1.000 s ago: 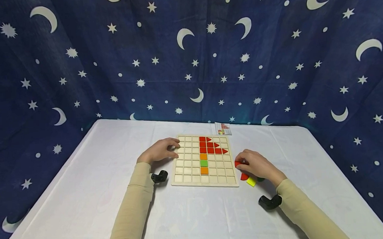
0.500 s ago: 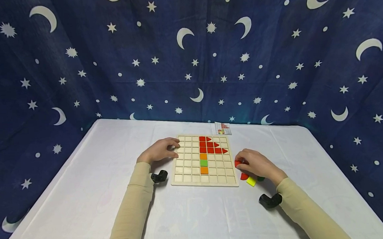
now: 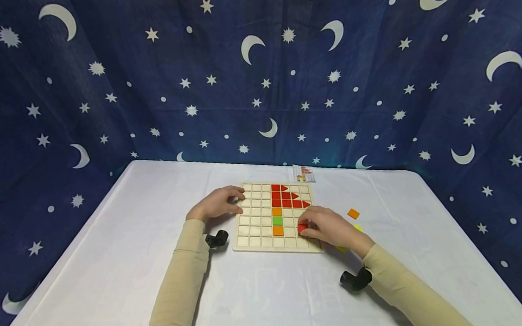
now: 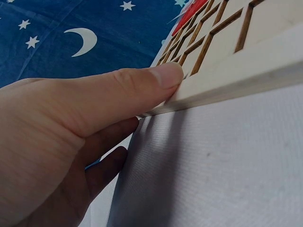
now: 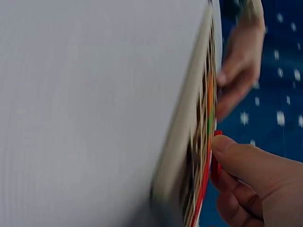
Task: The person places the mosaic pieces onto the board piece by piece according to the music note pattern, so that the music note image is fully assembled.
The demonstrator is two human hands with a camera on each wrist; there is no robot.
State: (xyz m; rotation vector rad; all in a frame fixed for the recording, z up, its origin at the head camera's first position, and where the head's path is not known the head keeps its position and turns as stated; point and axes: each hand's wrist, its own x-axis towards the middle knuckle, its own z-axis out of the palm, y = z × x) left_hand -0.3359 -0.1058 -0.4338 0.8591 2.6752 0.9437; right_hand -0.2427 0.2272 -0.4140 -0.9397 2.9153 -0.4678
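Note:
A light wooden grid board (image 3: 254, 228) lies on the white table. Red pieces (image 3: 276, 196) fill cells at its upper middle, some ending in points. Below them an orange square (image 3: 277, 212), a green square (image 3: 277, 221) and another orange square (image 3: 278, 230) form a column. My left hand (image 3: 216, 204) rests at the board's left edge, its thumb (image 4: 165, 75) lying on the rim with relaxed fingers. My right hand (image 3: 332, 227) pinches a small red piece (image 3: 302, 229) between thumb and fingers, over the board's right part; that piece's full shape is hidden.
A small pattern card (image 3: 304, 174) lies beyond the board's far edge. To the right, an orange tile (image 3: 353, 213) and yellow pieces (image 3: 358, 228) lie on the table, partly behind my right hand. A blue star-and-moon cloth (image 3: 220, 85) hangs behind the table.
My right hand has moved left from the loose pieces to over the board, bringing a red piece with it. An orange tile now shows on the right. The left hand has stayed put.

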